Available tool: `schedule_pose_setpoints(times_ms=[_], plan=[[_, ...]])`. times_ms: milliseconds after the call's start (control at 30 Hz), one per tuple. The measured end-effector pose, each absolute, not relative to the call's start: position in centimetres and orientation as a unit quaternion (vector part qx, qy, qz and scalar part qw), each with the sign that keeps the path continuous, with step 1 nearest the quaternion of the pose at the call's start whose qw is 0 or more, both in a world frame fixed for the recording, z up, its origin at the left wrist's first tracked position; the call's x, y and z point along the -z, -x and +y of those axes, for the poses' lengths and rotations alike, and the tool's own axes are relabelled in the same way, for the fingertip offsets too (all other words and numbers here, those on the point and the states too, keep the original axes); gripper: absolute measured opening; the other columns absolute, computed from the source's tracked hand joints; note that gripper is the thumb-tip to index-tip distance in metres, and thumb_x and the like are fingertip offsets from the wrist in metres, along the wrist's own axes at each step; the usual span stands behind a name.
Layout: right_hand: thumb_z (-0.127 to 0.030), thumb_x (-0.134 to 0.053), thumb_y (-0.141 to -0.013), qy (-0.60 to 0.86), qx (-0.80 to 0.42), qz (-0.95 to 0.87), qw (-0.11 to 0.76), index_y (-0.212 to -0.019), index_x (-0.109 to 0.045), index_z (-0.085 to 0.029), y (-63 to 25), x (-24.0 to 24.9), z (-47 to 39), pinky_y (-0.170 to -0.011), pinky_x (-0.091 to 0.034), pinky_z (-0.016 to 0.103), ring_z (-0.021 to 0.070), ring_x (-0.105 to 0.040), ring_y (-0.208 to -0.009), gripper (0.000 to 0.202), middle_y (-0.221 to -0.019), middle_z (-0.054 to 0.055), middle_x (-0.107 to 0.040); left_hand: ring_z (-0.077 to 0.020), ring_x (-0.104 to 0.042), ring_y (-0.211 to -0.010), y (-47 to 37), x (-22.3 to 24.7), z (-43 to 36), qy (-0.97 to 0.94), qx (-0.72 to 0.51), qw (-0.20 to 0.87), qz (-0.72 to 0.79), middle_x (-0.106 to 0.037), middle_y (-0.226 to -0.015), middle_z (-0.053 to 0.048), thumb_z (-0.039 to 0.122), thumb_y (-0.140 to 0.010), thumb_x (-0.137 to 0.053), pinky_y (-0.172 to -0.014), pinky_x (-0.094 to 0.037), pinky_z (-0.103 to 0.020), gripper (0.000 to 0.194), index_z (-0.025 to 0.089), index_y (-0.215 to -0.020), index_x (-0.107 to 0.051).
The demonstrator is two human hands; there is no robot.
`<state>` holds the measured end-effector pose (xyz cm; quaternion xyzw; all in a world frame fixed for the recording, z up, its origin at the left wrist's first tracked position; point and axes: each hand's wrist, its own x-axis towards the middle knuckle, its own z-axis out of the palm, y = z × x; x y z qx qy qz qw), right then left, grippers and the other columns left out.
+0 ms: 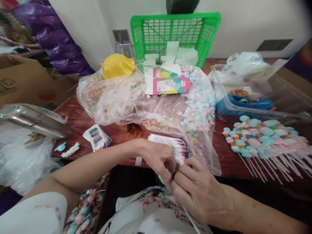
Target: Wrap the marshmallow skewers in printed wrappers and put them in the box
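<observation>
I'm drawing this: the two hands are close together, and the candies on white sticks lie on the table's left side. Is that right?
Not quite: the head view shows the candies on white sticks on the right side of the table. The rest fits.

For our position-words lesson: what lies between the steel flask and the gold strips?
A stack of printed packets lies between the steel flask and the gold strips, seen in the head view.
</observation>
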<state>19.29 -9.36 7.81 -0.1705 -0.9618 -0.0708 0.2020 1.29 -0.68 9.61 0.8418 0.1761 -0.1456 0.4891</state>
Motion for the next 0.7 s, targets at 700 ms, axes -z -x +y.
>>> schedule_pose_setpoints(times_ms=[700], plan=[[-0.025, -0.055, -0.077, 0.454, -0.48, -0.616, 0.429, -0.062, -0.052, -0.018, -18.5, -7.7, -5.9, -0.054, -0.032, 0.022, 0.0087, -0.039, -0.055, 0.016, -0.057, -0.004, -0.045, -0.0192, -0.062, -0.097, -1.2, -6.6, -3.2, -0.483, -0.521, 0.644, 0.285, -0.071, -0.102, -0.006, 0.029, -0.076, -0.073, -0.091, -0.044, -0.032, 0.026, 0.023, -0.101, -0.073]])
